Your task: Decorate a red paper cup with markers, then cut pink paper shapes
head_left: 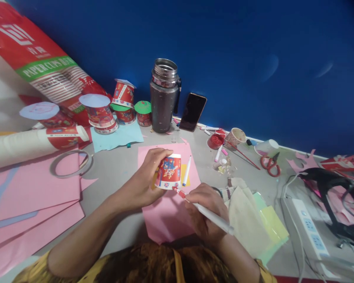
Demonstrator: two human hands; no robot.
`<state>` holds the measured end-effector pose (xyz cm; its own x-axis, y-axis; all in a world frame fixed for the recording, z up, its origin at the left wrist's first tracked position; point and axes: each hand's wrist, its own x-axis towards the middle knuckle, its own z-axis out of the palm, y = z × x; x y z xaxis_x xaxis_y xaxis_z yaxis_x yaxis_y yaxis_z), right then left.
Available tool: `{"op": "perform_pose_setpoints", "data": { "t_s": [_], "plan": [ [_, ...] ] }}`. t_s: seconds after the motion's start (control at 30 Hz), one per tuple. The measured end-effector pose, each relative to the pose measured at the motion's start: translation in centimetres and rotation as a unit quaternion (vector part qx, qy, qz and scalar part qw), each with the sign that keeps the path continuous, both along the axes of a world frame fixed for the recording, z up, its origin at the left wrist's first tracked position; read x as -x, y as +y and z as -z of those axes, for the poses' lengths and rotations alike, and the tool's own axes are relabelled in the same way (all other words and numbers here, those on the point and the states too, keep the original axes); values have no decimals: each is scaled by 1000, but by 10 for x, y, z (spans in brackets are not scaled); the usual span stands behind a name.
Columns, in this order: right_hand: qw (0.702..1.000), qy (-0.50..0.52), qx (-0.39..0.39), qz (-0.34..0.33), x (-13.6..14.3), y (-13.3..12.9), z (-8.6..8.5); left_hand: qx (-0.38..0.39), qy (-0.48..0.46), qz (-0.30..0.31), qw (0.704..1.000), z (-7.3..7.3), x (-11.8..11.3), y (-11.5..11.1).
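Observation:
A red and white printed paper cup [169, 173] is held in my left hand [149, 175], its fingers wrapped round the cup's left side. My right hand [208, 210] grips a white marker [211, 217] with a red tip end. That tip is at the cup's lower white band, where small red and blue marks show; whether it touches I cannot tell. Below both hands lies a pink paper sheet [168, 220]. Just right of the cup, a second white marker [187, 171] with a blue end rests on the sheet, beside a partly hidden yellow piece [184, 180].
Decorated paper cups [98, 112] stand at the back left near a dark steel flask [164, 102]. A phone [193, 112] leans on the blue wall. Tape [54, 167] and pink sheets [41, 196] lie left; red scissors [270, 165], a cloth [247, 216] and a power strip [309, 228] lie right.

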<state>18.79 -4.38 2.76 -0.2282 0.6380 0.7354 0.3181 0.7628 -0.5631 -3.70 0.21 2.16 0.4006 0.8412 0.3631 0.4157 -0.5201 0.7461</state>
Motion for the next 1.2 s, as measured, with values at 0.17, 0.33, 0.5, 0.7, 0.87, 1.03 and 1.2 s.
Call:
{"op": "perform_pose_setpoints", "data": {
  "t_s": [0.17,0.33,0.5,0.7,0.87,1.03,1.2],
  "plan": [
    [1000,-5,-5,2,1,1,-2,6,2,1,1000,-1,-1,-1],
    [1000,-13,-4,3,1,2,-3,12,7,3,1000,-1,-1,-2],
    [999,-33,-11,4,0,3,-6,4,4,6,1000,1,-1,-1],
    [1000,-26,-7,0,0,2,-7,0,2,8,1000,2,-2,-1],
    [999,-31,-7,0,1,3,-8,-1,2,11,1000,2,-3,-1],
    [999,-38,-3,-1,1,3,-8,-3,-3,13,1000,2,-3,0],
    [1000,-28,-10,-1,2,3,-7,-1,-4,17,1000,3,-3,-1]
  ]
}}
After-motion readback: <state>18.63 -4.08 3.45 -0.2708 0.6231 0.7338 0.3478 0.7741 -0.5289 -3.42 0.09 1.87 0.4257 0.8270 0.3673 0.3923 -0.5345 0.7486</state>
